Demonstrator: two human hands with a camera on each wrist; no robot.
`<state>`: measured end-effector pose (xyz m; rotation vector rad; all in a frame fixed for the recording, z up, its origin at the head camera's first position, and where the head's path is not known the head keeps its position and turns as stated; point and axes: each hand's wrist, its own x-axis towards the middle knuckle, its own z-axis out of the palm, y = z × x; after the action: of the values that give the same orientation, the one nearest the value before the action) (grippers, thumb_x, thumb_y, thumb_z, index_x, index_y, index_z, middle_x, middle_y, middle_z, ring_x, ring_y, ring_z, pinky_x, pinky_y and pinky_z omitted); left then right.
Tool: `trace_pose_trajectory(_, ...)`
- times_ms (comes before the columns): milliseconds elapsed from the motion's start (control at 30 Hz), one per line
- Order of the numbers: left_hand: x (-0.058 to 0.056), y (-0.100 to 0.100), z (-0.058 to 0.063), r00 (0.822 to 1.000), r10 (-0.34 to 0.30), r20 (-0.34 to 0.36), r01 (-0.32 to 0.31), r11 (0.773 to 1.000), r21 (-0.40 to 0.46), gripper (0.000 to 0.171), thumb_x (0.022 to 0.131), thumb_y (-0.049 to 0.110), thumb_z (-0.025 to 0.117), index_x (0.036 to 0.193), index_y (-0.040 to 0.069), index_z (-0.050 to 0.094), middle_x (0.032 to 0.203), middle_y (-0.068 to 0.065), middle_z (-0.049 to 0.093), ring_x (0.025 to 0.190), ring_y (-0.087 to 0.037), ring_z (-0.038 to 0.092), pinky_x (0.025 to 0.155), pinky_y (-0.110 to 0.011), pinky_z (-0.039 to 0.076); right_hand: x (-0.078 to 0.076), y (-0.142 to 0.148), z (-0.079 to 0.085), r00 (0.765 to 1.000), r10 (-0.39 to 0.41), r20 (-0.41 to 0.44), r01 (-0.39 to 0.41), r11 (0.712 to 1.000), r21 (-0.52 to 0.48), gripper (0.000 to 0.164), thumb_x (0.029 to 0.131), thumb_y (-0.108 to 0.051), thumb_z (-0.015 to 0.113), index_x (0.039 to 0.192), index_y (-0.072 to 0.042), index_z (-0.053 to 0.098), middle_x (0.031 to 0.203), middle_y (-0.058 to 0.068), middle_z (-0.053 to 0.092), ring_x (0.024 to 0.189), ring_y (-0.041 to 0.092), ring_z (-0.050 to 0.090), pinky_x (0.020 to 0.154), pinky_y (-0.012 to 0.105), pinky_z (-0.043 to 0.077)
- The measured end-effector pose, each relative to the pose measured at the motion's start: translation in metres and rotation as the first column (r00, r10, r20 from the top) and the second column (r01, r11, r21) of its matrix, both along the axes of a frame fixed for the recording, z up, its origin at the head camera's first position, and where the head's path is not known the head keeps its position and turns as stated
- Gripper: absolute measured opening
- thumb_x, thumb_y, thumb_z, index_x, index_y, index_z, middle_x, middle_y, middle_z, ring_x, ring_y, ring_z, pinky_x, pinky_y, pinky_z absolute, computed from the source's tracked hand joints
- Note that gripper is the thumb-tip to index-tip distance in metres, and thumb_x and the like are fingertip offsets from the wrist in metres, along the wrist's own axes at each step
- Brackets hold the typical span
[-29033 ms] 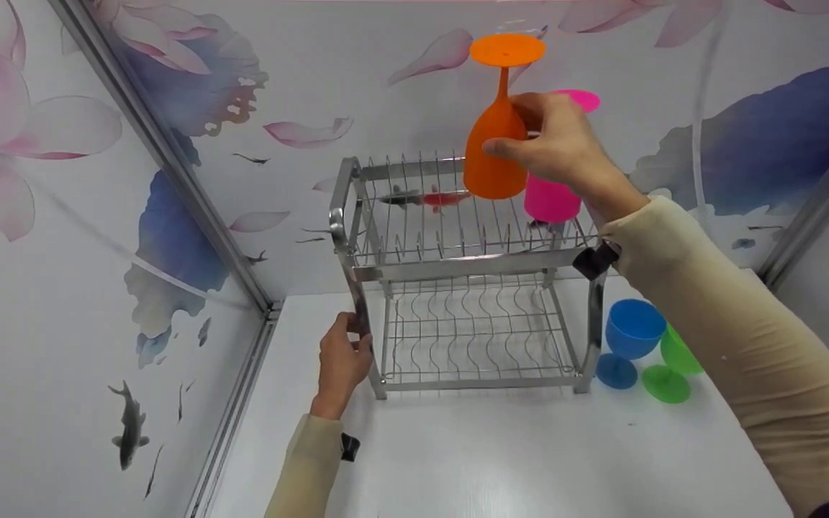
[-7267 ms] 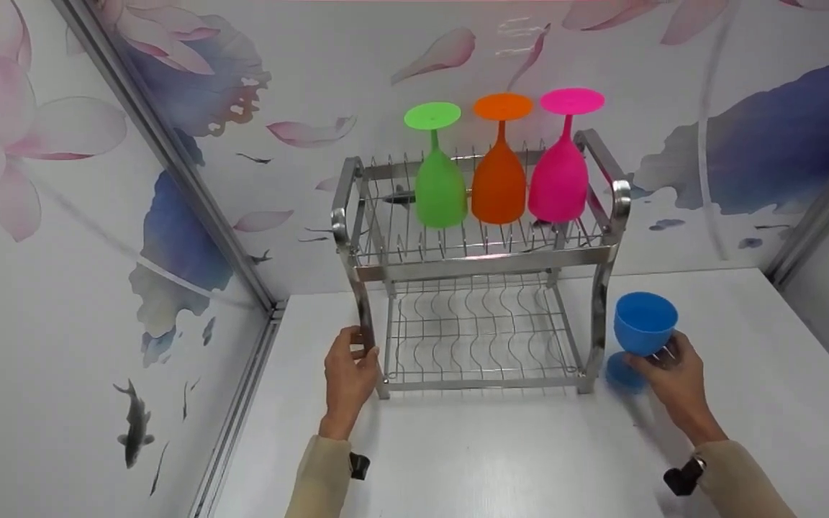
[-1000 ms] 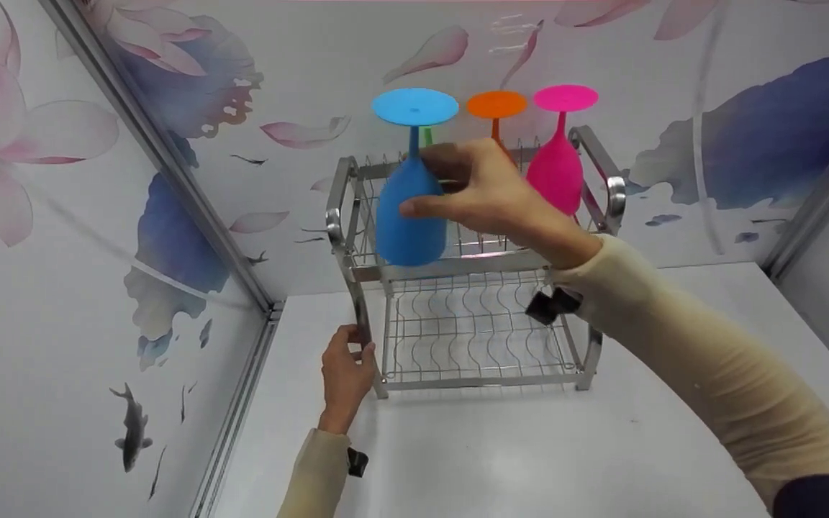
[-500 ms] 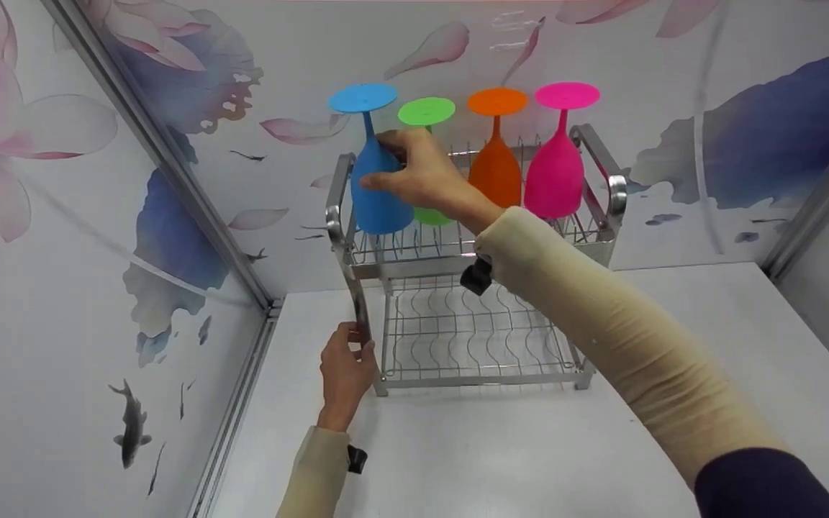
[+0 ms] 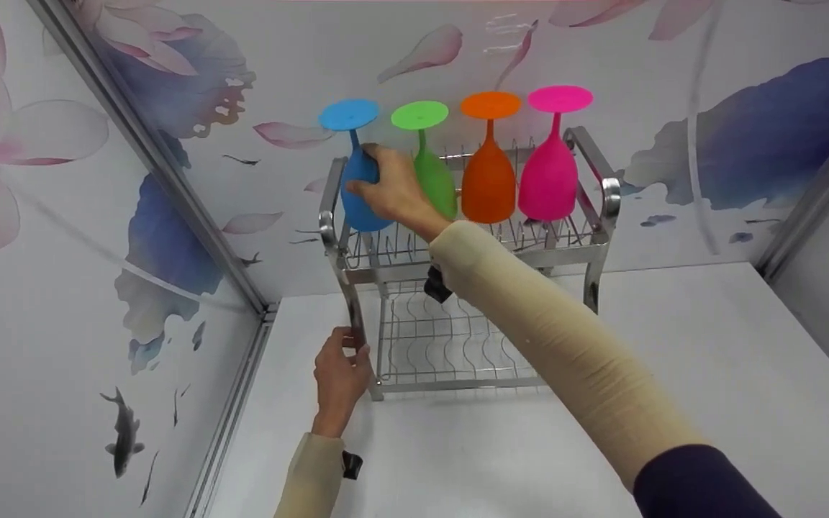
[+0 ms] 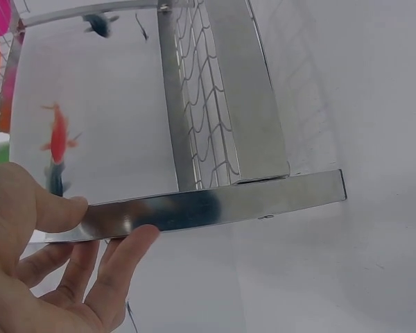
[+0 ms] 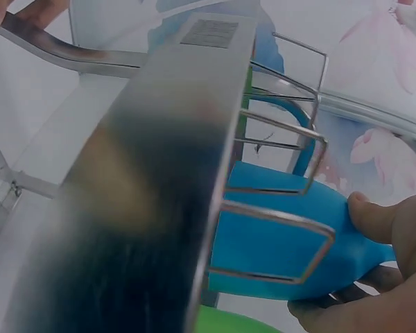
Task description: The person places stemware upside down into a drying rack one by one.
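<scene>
My right hand [image 5: 394, 185] grips a blue goblet [image 5: 361, 205] by its bowl, upside down at the left end of the metal rack's upper tier. In the right wrist view the blue goblet [image 7: 284, 229] sits behind the wire prongs, thumb on one side and fingers below. To its right stand a green goblet [image 5: 435, 173], an orange goblet [image 5: 488, 180] and a pink goblet [image 5: 548, 180], all inverted. Low on the left, my left hand [image 5: 341, 374] holds the rack's front leg; in the left wrist view its thumb and fingers pinch the flat metal bar [image 6: 194, 211].
The two-tier dish rack [image 5: 450, 385] stands on a white table [image 5: 472, 446] against a flower-patterned back wall [image 5: 299, 65]. Its lower tier carries wavy wire. A patterned side panel [image 5: 62, 302] closes off the left.
Over the last second my right hand has carried the blue goblet left and back, down onto the upper tier beside the green one. The left hand stays on the leg.
</scene>
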<state>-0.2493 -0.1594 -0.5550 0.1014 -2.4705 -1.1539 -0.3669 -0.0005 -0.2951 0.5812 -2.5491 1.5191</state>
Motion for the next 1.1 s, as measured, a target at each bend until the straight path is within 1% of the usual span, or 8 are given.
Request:
trace_pose_trajectory(167,0.002,-0.001,-0.002,1.000,-0.012,0.002,0.012,1.000,0.000,0.031,0.097,0.004,0.075,0.127,0.003,0.068,0.111,-0.016,0.074,0.092,-0.031,0.080,0.076,-0.044,0.068,-0.004,-0.006,-0.007,0.999,-0.042,-0.009,0.042,0.999,-0.001,0.061,0.104,-0.015,0.071,0.158,0.000,0.046,0.157,0.017,0.056,0.146,0.031,0.056,0.122,0.043,0.048)
trace_pose_trajectory(367,0.002,-0.002,-0.001,1.000,-0.001,0.008,0.001,1.000,-0.005,0.030,0.097,0.005,0.075,0.127,0.003,0.068,0.112,-0.016,0.074,0.092,-0.030,0.079,0.076,-0.044,0.068,-0.004,-0.008,-0.007,0.997,-0.075,-0.006,0.075,0.997,0.019,0.061,0.105,-0.017,0.070,0.158,-0.001,0.045,0.157,0.018,0.055,0.147,0.032,0.054,0.122,0.043,0.048)
trace_pose_trajectory(467,0.002,-0.003,0.000,1.000,0.000,0.011,0.000,1.000,-0.004,0.030,0.098,0.006,0.075,0.126,0.003,0.068,0.112,-0.016,0.074,0.092,-0.032,0.079,0.076,-0.045,0.068,-0.003,-0.010,-0.007,0.997,-0.078,-0.009,0.078,0.997,0.030,0.058,0.106,-0.017,0.068,0.156,0.000,0.046,0.155,0.019,0.055,0.146,0.032,0.055,0.121,0.043,0.048)
trace_pose_trajectory(633,0.002,-0.002,0.000,1.000,-0.003,0.017,0.003,1.000,0.000,0.029,0.098,0.006,0.075,0.126,0.003,0.068,0.111,-0.015,0.074,0.092,-0.030,0.079,0.075,-0.044,0.068,-0.003,-0.012,-0.008,0.997,-0.080,-0.018,0.081,0.996,0.039,0.052,0.106,-0.015,0.067,0.153,0.001,0.049,0.152,0.020,0.058,0.144,0.032,0.057,0.121,0.042,0.049)
trace_pose_trajectory(767,0.002,0.000,0.001,1.000,-0.011,0.007,0.011,1.000,0.001,0.028,0.098,0.006,0.074,0.125,0.003,0.068,0.111,-0.015,0.074,0.093,-0.030,0.079,0.077,-0.044,0.068,-0.004,-0.011,-0.010,0.996,-0.089,-0.011,0.089,0.995,0.036,0.050,0.106,-0.014,0.067,0.151,0.001,0.051,0.149,0.019,0.059,0.142,0.032,0.058,0.120,0.041,0.049)
trace_pose_trajectory(867,0.001,0.000,0.001,1.000,-0.015,-0.004,0.015,1.000,0.001,0.027,0.098,0.005,0.074,0.125,0.002,0.068,0.110,-0.015,0.074,0.094,-0.030,0.079,0.077,-0.044,0.068,-0.005,-0.010,-0.013,0.996,-0.090,-0.008,0.090,0.995,0.039,0.050,0.106,-0.015,0.067,0.151,0.001,0.051,0.150,0.020,0.059,0.142,0.033,0.058,0.121,0.042,0.049)
trace_pose_trajectory(1100,0.002,0.000,-0.001,1.000,-0.005,0.009,0.005,1.000,-0.002,0.026,0.098,0.005,0.074,0.123,0.002,0.068,0.110,-0.014,0.074,0.094,-0.030,0.079,0.078,-0.044,0.068,-0.005,-0.009,-0.021,0.998,-0.060,-0.002,0.061,0.998,0.034,0.053,0.108,-0.016,0.065,0.154,0.001,0.046,0.153,0.020,0.057,0.144,0.033,0.056,0.120,0.045,0.049)
